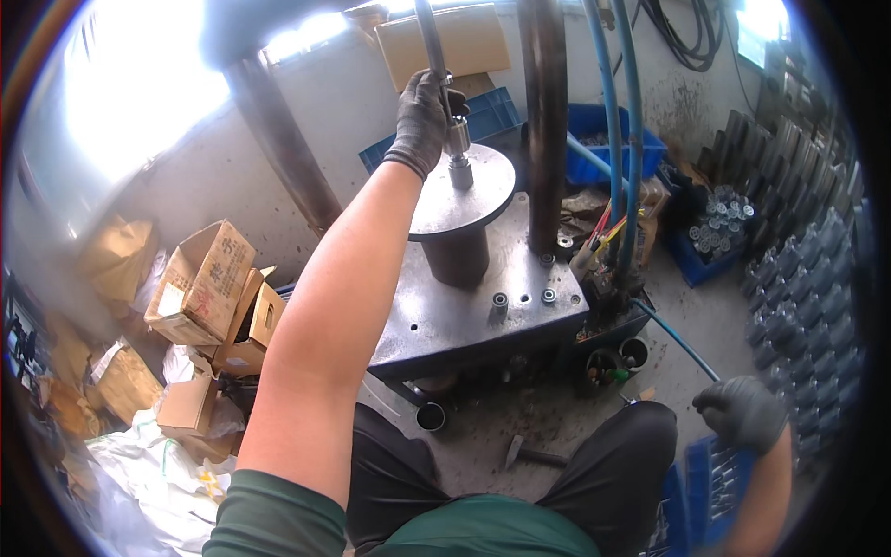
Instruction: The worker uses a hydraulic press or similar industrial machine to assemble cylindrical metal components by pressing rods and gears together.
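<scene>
My left hand (422, 121), in a dark grey glove, reaches up and closes around a long metal rod (431, 37) that runs out of the top of the view. Just below the fingers, a shiny cylindrical fitting (458, 137) lines up over a short steel sleeve (461, 174). That sleeve stands on a round steel plate (487, 176) on a thick dark column. At the lower right, my right hand (742, 413), also gloved, hangs with curled fingers above a blue bin (715, 478) of metal parts. Whatever it may hold is hidden.
The column rests on a heavy steel bench (436, 316) between thick posts (543, 121). Blue hoses (635, 139) run down beside it. Cardboard boxes (204, 283) pile up at left; stacked metal parts (807, 306) line the right. A hammer (538, 455) lies on the floor.
</scene>
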A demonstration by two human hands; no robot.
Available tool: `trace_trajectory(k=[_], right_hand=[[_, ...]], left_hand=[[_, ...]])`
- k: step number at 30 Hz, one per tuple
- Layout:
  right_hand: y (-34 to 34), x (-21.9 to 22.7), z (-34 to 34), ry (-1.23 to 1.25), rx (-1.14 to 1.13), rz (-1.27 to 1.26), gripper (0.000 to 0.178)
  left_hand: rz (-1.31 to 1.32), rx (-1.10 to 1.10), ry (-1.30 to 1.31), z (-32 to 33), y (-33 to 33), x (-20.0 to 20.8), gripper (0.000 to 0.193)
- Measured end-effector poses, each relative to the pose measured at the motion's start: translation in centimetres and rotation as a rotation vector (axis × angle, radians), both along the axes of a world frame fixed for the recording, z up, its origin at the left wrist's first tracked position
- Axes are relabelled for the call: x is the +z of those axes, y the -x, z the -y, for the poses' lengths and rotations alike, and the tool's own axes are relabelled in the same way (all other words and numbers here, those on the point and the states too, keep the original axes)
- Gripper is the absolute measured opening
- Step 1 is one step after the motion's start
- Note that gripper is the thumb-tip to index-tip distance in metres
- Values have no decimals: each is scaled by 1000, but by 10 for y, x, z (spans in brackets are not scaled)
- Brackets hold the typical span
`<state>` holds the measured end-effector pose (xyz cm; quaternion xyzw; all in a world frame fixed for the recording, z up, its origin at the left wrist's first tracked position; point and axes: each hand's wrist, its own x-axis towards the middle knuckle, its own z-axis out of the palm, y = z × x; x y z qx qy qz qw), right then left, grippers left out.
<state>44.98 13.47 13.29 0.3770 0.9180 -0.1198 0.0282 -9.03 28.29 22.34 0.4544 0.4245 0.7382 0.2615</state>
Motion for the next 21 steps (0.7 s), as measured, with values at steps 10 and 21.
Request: trace_trajectory(k=[10, 21], right_hand=[[4, 5, 1, 89, -111, -66, 22], [-4, -11, 2, 15, -114, -229, 16]], left_hand=[[31, -5, -13, -10, 2, 2, 32], [13, 2, 5, -7, 6, 5, 30]])
